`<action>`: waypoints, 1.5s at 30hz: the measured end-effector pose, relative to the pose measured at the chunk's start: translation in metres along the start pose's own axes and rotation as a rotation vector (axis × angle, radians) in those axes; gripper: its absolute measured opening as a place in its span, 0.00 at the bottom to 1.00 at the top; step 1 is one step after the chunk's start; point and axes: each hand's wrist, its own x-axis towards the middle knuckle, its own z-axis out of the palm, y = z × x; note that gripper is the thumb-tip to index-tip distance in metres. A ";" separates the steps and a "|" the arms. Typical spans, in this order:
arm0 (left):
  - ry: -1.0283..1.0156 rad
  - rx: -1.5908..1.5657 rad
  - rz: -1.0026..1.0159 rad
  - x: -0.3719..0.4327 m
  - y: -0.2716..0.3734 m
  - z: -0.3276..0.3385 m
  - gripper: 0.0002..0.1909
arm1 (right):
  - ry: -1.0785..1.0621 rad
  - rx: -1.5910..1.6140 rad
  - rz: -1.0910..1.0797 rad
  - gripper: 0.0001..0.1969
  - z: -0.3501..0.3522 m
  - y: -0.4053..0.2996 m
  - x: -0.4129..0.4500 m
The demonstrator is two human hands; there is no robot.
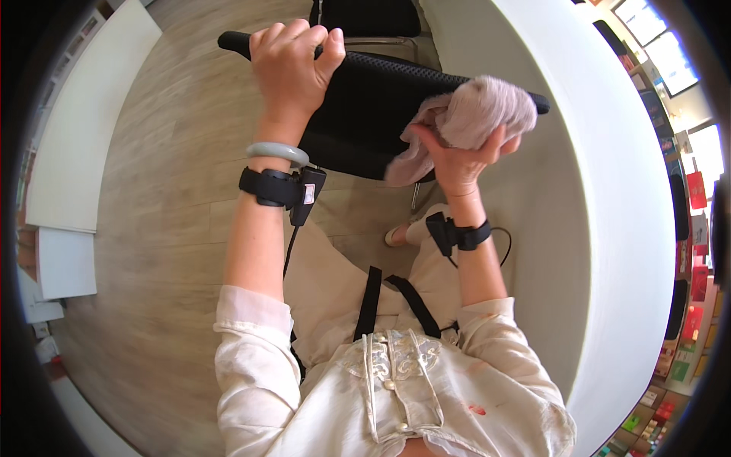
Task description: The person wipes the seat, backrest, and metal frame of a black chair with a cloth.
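In the head view a black mesh-backed chair [365,114] stands before me. My left hand [294,68] grips the top edge of its backrest near the left end, fingers curled over it. A pinkish-grey cloth [485,111] is bunched in my right hand [465,157], against the right part of the same edge; one end of the cloth hangs down over the backrest. The cloth hides some of my right fingers.
A second black chair [368,17] stands beyond the first. A long white counter [622,228] curves along my right, with shelves of boxes past it. At the left are a white table [91,125] and a white box-like unit [65,263]. Wood-look floor [165,228] lies between.
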 end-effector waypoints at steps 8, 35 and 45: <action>-0.079 0.027 -0.017 0.006 -0.006 -0.017 0.17 | -0.086 0.073 0.075 0.47 0.035 0.008 -0.073; -0.214 0.086 -0.037 0.010 -0.001 -0.022 0.28 | -0.417 -0.064 0.697 0.32 -0.033 0.001 -0.143; -0.219 0.066 -0.061 0.014 0.006 -0.022 0.28 | 0.426 0.078 0.430 0.43 -0.009 0.025 0.017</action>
